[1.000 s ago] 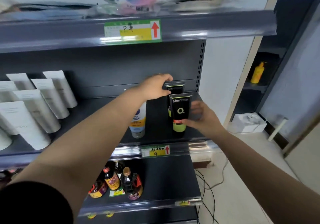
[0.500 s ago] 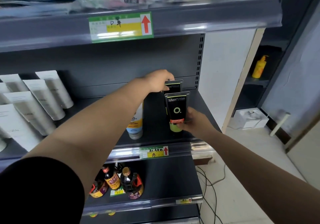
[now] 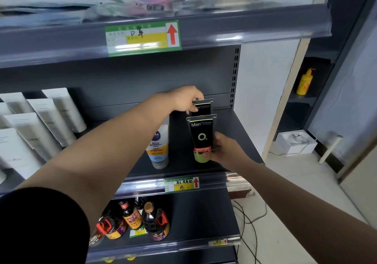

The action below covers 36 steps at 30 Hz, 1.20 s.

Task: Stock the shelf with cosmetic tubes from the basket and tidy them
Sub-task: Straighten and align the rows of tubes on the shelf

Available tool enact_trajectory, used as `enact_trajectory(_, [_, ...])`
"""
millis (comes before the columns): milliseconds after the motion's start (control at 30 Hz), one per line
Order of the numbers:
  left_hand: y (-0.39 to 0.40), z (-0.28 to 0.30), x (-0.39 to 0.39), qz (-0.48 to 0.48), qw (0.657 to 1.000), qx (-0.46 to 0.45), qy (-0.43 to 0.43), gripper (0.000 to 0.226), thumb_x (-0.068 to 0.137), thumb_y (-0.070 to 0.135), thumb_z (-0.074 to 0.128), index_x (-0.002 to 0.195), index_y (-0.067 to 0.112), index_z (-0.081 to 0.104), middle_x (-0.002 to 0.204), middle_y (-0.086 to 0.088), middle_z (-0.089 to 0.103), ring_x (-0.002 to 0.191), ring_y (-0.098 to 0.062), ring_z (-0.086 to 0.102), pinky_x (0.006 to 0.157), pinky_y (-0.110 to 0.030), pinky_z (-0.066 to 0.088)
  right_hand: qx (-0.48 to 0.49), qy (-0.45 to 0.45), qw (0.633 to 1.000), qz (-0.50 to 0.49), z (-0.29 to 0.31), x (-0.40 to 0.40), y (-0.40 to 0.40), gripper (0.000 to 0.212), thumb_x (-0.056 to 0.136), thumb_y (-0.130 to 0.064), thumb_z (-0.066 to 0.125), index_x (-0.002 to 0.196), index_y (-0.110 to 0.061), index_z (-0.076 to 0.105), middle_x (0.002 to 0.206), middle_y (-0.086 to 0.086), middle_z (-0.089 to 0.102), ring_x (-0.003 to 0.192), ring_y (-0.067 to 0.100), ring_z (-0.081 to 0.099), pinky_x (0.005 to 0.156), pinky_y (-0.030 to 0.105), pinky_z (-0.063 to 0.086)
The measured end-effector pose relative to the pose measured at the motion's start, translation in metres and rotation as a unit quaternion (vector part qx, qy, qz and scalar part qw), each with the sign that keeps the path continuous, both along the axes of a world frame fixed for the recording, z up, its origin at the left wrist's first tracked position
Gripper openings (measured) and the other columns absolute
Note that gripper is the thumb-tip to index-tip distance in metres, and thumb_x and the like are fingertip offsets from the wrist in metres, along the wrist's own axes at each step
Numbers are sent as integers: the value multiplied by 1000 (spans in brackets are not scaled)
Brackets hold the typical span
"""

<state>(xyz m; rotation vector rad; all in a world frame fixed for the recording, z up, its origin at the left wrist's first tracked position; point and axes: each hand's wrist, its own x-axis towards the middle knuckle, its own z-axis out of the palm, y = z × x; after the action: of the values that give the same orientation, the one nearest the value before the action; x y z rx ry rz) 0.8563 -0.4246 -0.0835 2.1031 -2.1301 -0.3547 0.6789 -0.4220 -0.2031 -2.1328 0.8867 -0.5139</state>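
I can't see the rear tube's [image 3: 203, 108] lower half behind the front tube [image 3: 202, 137]; top-shelf packets [image 3: 155, 0] blur, and white tubes [image 3: 30, 133] run off left.

Two black tubes [image 3: 202, 135], one Nivea tube [image 3: 159, 147], six white tubes [image 3: 49, 121], three sauce bottles [image 3: 142, 221].

On the middle shelf [image 3: 240, 139] my right grip [image 3: 222, 151] holds the front tube [image 3: 202, 135] upright near the edge. Directly behind it stands the rear tube [image 3: 203, 108], my left grip [image 3: 187, 100] on its top. Left of the front tube stands a third tube [image 3: 159, 147]; farther left lean rows of tubes [image 3: 40, 125]. Bottles [image 3: 142, 221] stand on the shelf below.
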Motion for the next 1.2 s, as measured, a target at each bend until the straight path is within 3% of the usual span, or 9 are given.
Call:
enact_trajectory(133, [1,1,2,-6,1000,4,-15,8,87,4,59,95,2,60,84,-9,58,66,-21,59,64,-28,42,8,-6,1000,0,0,0,0,48,79,-21,72,121,-17,50,113,-1,67,104,15,62,90,27,48])
enact_trajectory(367, [2,1,1,9,1000,3,-27,5,87,7,60,89,3,58,76,-8,57,61,-17,60,69,-31,46,13,-13,1000,-1,0,-1,2,47,81,-21,70,123,-17,49,116,-1,66,105,15,61,88,24,47])
enact_trajectory(467, [4,1,0,17,1000,3,-21,13,89,7,58,84,11,47,70,-1,44,65,-21,62,58,-28,42,11,-9,1000,-1,1,-1,3,46,81,-21,70,122,-16,49,116,0,65,106,16,61,88,25,47])
enact_trajectory(533, [5,0,1,18,999,-6,-25,11,88,8,59,86,12,50,71,-1,49,66,-22,63,62,-29,42,10,-11,1000,-1,2,-1,4,47,81,-21,70,123,-16,49,117,1,65,106,16,61,88,24,47])
enact_trajectory(600, [5,-2,1,33,999,-9,-23,12,88,7,60,86,13,49,65,1,47,58,-19,61,54,-26,39,7,-13,1000,-4,2,-1,5,46,81,-21,70,122,-16,49,117,0,65,106,15,61,87,23,46])
enact_trajectory(767, [5,-4,1,29,999,-20,-23,34,87,7,60,62,22,42,59,4,45,54,-11,58,55,-22,33,5,-17,1000,-8,2,-2,6,46,80,-22,70,121,-17,50,115,-1,66,104,14,61,86,23,47])
enact_trajectory(1000, [2,-5,3,28,999,-19,-17,23,87,7,60,71,17,47,65,8,45,57,-16,59,61,-26,36,14,-25,1000,-5,3,-2,7,47,82,-19,69,124,-17,49,117,0,66,102,11,60,86,22,46])
enact_trajectory(1100, [2,-2,4,19,1000,-7,-17,10,87,7,60,81,12,53,76,-1,56,61,-17,61,73,-29,43,17,-26,1000,-3,3,-3,7,46,82,-19,68,124,-16,49,117,-1,65,102,10,60,85,21,46])
enact_trajectory(1200, [2,-1,3,21,999,-4,-26,4,87,7,59,88,10,57,84,-10,62,56,-10,57,70,-27,43,21,-27,999,-3,4,-4,8,45,83,-18,68,124,-16,49,116,0,66,106,13,61,86,22,46])
